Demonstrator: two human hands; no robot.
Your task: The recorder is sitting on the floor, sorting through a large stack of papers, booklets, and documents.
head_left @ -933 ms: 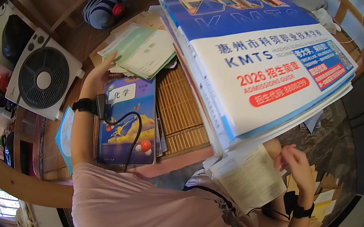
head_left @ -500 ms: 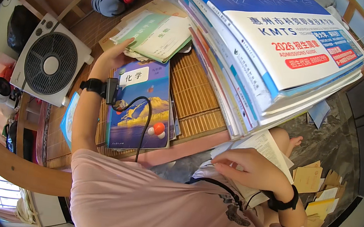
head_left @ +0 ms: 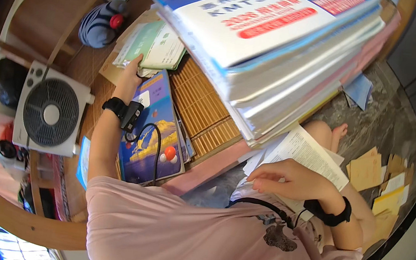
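Observation:
On the slatted mat, my left hand (head_left: 130,76) is at the near edge of a small stack of green-covered booklets (head_left: 161,45). Its thumb lies over the edge and the other fingers are mostly hidden, apparently closed on the booklets. Beneath my left wrist lies a blue-purple chemistry textbook (head_left: 150,146) with a yellow mountain on its cover; a black cable crosses it. My right hand (head_left: 288,178) hovers over printed sheets (head_left: 302,153) at my lap. Its fingers are loosely bent, thumb apart, with nothing seen in them.
A tall stack of books and magazines (head_left: 278,76) fills the table's right side. A grey box fan (head_left: 53,109) stands at left, and a striped round object (head_left: 98,23) sits at the back. Brown envelopes (head_left: 365,169) and papers lie on the floor at right.
The view has turned, so the tall stack appears farther left and the fan lower. My left hand stays at the green booklets; my right hand stays over the sheets, fingers slightly more bent.

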